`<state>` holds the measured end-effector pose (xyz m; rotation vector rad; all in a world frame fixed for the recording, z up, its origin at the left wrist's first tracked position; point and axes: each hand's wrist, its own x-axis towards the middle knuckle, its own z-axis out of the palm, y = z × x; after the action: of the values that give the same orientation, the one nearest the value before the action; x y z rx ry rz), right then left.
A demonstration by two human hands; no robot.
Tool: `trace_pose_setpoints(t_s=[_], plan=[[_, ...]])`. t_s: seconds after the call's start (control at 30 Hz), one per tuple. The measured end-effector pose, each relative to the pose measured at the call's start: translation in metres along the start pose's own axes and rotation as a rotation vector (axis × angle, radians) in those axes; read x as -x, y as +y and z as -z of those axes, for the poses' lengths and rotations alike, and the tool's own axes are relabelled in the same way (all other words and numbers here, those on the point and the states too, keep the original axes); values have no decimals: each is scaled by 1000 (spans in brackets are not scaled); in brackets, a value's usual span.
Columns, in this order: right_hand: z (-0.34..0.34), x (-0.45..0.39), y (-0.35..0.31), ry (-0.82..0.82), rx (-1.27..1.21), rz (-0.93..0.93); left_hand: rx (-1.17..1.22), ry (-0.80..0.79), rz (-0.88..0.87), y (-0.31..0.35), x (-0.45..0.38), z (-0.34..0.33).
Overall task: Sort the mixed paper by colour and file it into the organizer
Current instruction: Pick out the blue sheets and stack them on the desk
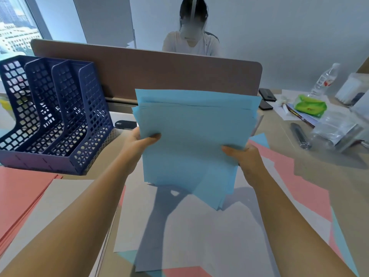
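The worktop (pixel 311 172) runs from near to far, closed off at the far edge by a brown divider panel (pixel 159 70), beyond which a seated person (pixel 191 43) faces this way. At the left, just in front of the panel, stands the dark blue organizer (pixel 60 120), a mesh file rack with three upright compartments, its open ends facing near; whether anything is filed in them cannot be told through the mesh. A stack of pink paper (pixel 22 196) lies at the near left, touching the organizer's base. White sheets (pixel 199 232) spread over the near middle, with loose pink sheets (pixel 299 186) and blue scraps to their right.

Held upright above the white sheets, in the middle of the scene, is the blue paper stack (pixel 191 136), its edges uneven and fanned at top and bottom. The left hand (pixel 137 142) has its grip clamped on the stack's left edge, thumb across the front. The right hand (pixel 245 156) has its grip clamped on the right edge, thumb also on the front.

At the far right are a plastic water bottle (pixel 325 78), a green tissue pack (pixel 310 105) and two dark phones (pixel 266 96). A small dark oval device (pixel 125 124) lies between the organizer and the stack.
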<state>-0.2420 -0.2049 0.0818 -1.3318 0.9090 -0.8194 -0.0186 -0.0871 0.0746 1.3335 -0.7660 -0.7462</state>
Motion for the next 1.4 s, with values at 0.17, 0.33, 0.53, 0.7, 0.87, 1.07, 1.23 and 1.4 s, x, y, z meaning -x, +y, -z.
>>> trace_pose_setpoints(t_s=[0.17, 0.33, 0.53, 0.7, 0.87, 1.07, 1.23, 1.4], plan=[[-11, -10, 10, 42, -41, -39, 27, 19, 74, -23, -17, -7], [-3, -18, 21, 37, -19, -59, 41, -40, 133, -37, -28, 0], [-14, -13, 59, 105, -23, -143, 58, 27, 251, -80, -17, -5], [-18, -20, 46, 175, -18, -21, 73, 62, 168, -68, -28, -11], [-5, -20, 17, 84, 11, 81, 90, -20, 43, -33, -31, -4], [-8, -26, -12, 23, 15, 158, 54, -89, -36, 4, -41, -10], [-9, -28, -29, 56, -47, 184, 89, -103, -9, 19, -50, -12], [1, -23, 7, 54, -48, 55, 73, -181, 111, -22, -44, -6]])
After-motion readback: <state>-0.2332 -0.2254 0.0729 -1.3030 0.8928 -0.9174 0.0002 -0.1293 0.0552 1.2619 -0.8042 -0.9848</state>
